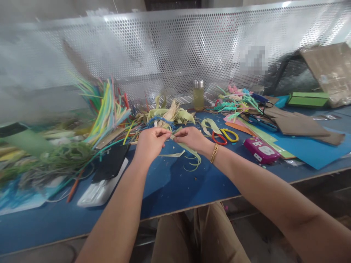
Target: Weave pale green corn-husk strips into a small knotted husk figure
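My left hand [151,143] and my right hand [192,138] meet above the middle of the blue table, thumbs and fingertips pinched close together. Between them they grip a thin, pale green corn husk strip [189,149], whose loose end curls down below my right hand. Another narrow strip piece [174,155] hangs or lies just under my fingers; I cannot tell if it is joined. Right behind my hands is a heap of pale husks [185,116] with a blue stringy bundle [161,120]. Scissors [230,135] with red and yellow handles lie right of my right hand.
At left stand colourful pipe cleaners [105,109], beside green stringy fibre [68,155]. A black phone [111,164] rests on a white case [95,193]. At right lie a purple box [261,149], blue paper [315,149] and cardboard [296,122]. A glass bottle [198,96] stands before the perforated metal panel [164,47].
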Available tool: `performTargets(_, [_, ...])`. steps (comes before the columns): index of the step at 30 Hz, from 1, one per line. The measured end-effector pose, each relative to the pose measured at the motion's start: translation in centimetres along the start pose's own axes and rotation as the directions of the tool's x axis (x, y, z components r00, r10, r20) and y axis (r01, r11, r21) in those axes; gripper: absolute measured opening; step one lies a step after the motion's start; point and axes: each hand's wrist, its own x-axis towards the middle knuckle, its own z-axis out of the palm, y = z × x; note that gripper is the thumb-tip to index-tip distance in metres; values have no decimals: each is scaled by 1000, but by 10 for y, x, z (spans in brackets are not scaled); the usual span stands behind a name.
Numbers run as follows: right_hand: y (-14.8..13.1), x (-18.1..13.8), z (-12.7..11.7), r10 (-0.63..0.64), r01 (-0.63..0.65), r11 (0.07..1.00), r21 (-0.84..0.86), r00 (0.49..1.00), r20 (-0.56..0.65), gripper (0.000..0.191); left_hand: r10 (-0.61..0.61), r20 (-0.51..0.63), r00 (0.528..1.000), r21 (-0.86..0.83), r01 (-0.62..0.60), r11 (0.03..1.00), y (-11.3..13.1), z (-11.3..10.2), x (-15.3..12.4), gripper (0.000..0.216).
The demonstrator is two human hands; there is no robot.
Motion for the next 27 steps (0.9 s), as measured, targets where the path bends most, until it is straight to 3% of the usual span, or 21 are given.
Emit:
performTargets(6, [-1, 0, 2, 65, -63, 992, 109, 998, -10, 12, -18, 25, 1000, -37, 19, 999, 0, 0, 0, 18])
performTargets(14, [-1, 1, 2, 81, -77, 992, 95, 996, -35, 9, -23, 84, 996, -51, 27, 998, 4, -1, -3, 31])
performTargets(27, [-2, 0, -1, 26, -26, 1000, 15, 1000, -12, 22, 2, -50, 999, -77, -6, 997, 5, 4, -2, 22])
